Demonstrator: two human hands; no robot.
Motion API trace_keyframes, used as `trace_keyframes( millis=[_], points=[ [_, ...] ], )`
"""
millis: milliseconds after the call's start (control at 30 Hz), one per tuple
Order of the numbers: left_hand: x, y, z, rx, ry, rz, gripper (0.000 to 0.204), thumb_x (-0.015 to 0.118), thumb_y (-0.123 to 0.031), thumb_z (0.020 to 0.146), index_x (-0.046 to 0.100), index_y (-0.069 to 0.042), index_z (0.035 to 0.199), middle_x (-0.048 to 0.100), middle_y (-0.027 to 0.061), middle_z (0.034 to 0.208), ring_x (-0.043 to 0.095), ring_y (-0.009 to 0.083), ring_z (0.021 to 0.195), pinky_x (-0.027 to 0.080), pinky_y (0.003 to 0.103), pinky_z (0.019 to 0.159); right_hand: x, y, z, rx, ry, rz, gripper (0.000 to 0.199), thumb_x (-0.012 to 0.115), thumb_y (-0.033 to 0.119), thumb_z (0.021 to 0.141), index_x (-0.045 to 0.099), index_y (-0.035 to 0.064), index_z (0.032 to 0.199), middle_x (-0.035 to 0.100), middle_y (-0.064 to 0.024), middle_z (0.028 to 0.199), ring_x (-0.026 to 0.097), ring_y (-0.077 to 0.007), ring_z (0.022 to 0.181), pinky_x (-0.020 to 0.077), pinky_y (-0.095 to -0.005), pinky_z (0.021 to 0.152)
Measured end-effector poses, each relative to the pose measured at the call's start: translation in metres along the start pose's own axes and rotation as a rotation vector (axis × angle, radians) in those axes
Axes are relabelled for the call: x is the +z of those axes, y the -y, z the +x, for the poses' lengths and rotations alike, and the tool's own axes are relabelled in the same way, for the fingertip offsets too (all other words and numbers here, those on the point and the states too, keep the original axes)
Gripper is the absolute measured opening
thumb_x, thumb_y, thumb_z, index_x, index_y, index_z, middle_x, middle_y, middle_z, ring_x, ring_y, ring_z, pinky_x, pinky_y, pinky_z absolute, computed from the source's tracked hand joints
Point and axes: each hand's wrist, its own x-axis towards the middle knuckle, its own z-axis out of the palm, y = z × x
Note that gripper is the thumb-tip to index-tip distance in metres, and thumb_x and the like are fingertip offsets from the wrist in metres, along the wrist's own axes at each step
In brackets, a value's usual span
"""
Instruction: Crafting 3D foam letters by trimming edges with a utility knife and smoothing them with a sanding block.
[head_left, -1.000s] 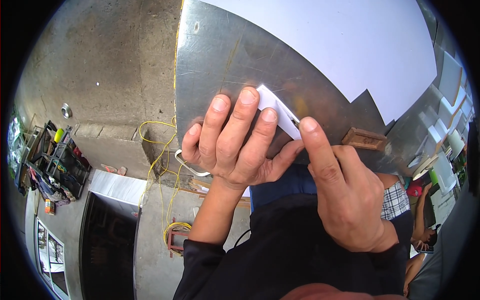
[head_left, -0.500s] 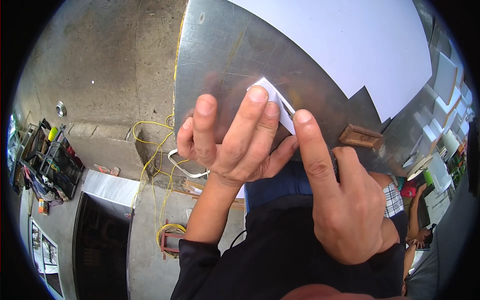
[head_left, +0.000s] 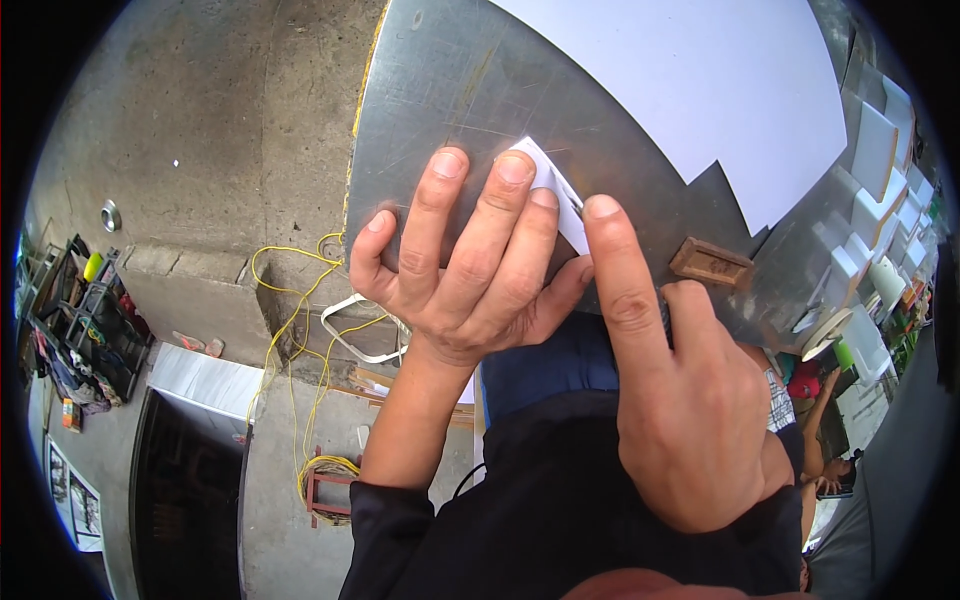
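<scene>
A small white piece of sheet (head_left: 573, 228) lies on the grey metal tabletop (head_left: 425, 95). My left hand (head_left: 475, 265) presses on it from above with outstretched fingertips, the other fingers spread over the bare metal; the thumb is beside its lower end. My right hand (head_left: 685, 410) is closed, its index finger stretched forward along a cutter knife (head_left: 578, 209). Only a bit of the thin metal tip shows, at the right edge of the white piece; the handle is hidden under my hand.
A large white sheet (head_left: 690, 70) with a notched edge covers the table's far right. Right of my right hand lies a small brown wooden block (head_left: 711, 264). Yellow cord (head_left: 290, 290) trails over the floor at left. Another person (head_left: 825, 460) is at the lower right.
The fingers of my left hand have spread wider. My right index finger and the tip have slid slightly up along the white piece's edge. The whole view has shifted a little.
</scene>
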Motion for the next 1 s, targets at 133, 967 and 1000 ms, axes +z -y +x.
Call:
trace_keyframes(
  millis=[133, 967, 1000],
  points=[
    [-0.003, -0.002, 0.001, 0.002, 0.04, 0.028, 0.034, 0.054, -0.055, 0.099, 0.07, -0.026, 0.107, 0.07, -0.0079, 0.129, 0.062, 0.0232, 0.126, 0.026, 0.049, 0.113, 0.0, 0.0, 0.0, 0.004, 0.02, -0.007, 0.072, 0.057, -0.007, 0.086, 0.047, 0.0093, 0.156, 0.048, -0.0097, 0.081, 0.059, -0.0264, 0.061, 0.0517, -0.0381, 0.056],
    [-0.006, -0.003, 0.003, -0.007, 0.076, 0.033, 0.035, 0.057, -0.056, 0.097, 0.069, -0.026, 0.112, 0.068, -0.0061, 0.132, 0.06, 0.0253, 0.128, 0.025, 0.051, 0.112, 0.01, -0.005, -0.008, -0.01, -0.038, -0.042, 0.07, 0.056, -0.004, 0.088, 0.048, 0.011, 0.155, 0.046, -0.0088, 0.078, 0.055, -0.0254, 0.056, 0.0474, -0.038, 0.051],
    [-0.007, -0.003, 0.003, -0.01, 0.077, 0.026, 0.036, 0.057, -0.056, 0.097, 0.069, -0.026, 0.112, 0.067, -0.0061, 0.132, 0.06, 0.0253, 0.128, 0.025, 0.051, 0.112, 0.01, -0.005, -0.008, -0.009, -0.039, -0.043, 0.07, 0.056, -0.004, 0.087, 0.048, 0.0112, 0.155, 0.045, -0.0086, 0.078, 0.055, -0.0252, 0.056, 0.047, -0.038, 0.051]
  ],
)
